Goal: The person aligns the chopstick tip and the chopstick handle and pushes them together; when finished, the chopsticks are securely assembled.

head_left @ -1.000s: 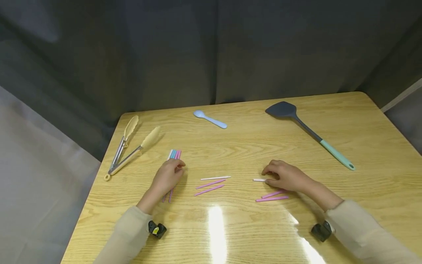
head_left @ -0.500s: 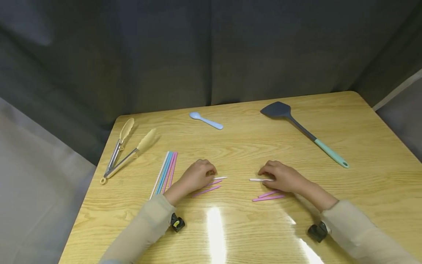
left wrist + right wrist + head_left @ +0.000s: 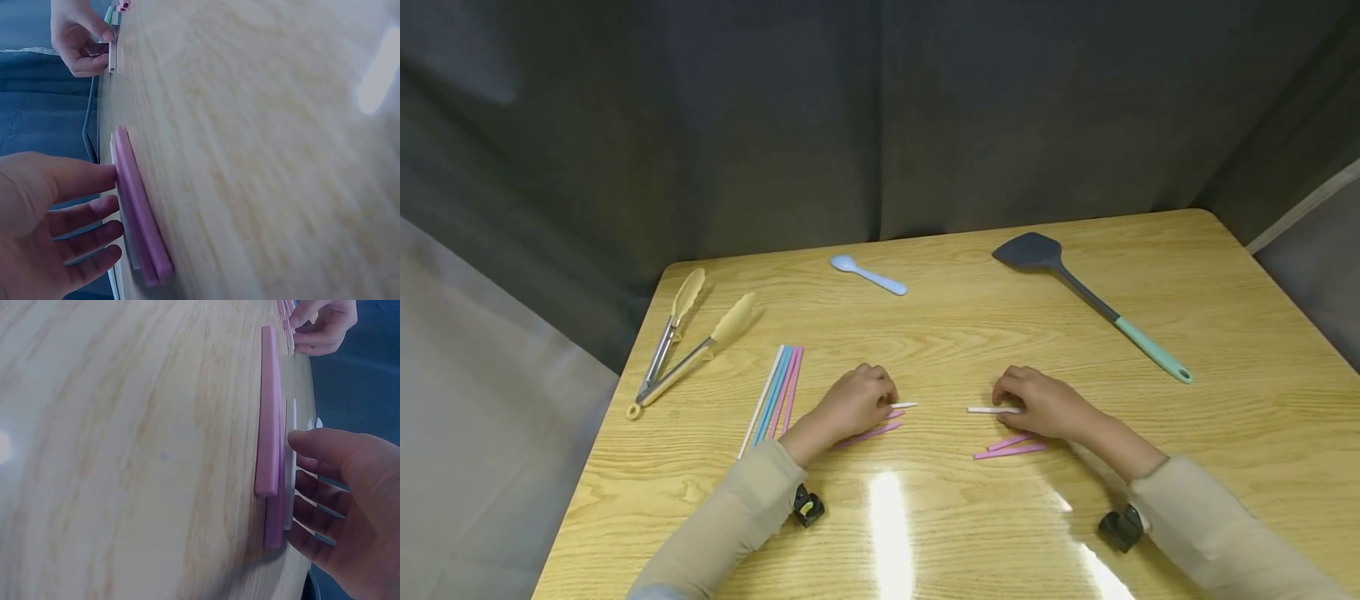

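In the head view my left hand point(image 3: 853, 402) bends over the left end of a short white stick point(image 3: 904, 405), whose narrow tip points right. Two pink sticks point(image 3: 874, 434) lie just nearer to me, partly under that hand. Opposite, my right hand point(image 3: 1037, 402) pinches another short white stick point(image 3: 985, 410), its end pointing left. Two more pink sticks point(image 3: 1011, 451) lie below this hand. The right wrist view has the thumb on the white stick point(image 3: 290, 469), fingers behind it. In the left wrist view, thumb and fingertips are at the white stick, largely hidden behind the pink sticks point(image 3: 140, 212).
Left of my left hand lies a row of long white, blue and pink sticks point(image 3: 778, 387). Yellow-tipped tongs point(image 3: 681, 367) spread open at the far left. A light blue spoon point(image 3: 872, 277) lies at the back, and a dark spatula point(image 3: 1082, 287) with a green handle lies back right.
My left hand has moved right, from the row of long sticks to the short white stick. My right hand stays at its white stick. The view has shifted slightly.
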Tool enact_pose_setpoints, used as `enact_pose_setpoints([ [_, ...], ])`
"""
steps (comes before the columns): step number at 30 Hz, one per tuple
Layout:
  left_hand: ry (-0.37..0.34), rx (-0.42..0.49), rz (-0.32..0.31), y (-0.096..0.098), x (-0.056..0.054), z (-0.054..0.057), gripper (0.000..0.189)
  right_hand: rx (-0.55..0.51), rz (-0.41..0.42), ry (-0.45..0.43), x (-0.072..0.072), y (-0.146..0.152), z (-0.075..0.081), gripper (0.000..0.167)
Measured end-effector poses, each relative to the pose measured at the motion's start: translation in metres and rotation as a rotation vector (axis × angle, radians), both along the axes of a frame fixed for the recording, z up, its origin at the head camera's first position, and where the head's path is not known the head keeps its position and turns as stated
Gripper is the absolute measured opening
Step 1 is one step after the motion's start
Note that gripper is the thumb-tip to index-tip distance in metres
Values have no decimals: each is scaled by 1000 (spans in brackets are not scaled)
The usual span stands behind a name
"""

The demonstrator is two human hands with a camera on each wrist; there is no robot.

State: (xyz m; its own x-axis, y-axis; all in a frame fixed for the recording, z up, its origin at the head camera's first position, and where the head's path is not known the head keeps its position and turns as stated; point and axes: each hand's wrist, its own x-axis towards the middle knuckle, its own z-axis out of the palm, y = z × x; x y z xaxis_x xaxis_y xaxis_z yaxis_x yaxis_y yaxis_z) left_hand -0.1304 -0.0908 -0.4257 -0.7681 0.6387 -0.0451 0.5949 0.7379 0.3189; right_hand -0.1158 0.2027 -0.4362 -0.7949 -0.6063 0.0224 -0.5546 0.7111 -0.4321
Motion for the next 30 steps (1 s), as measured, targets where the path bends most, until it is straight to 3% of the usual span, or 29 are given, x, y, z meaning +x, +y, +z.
enact_pose_setpoints([
  [11, 128, -62, -41, 1, -2, -6, 7, 6, -17, 31, 1, -2, -1, 15],
  [16, 107, -38, -12, 2, -2, -5, 6, 8, -22, 31, 1, -3, -1, 14],
  [23, 91, 63, 2, 2, -5, 2, 5, -4, -39, 28, -3, 2, 5, 13],
  [30, 32, 104, 94, 2, -9, 18, 9, -31, -118, -33, -10, 5, 23, 8],
])
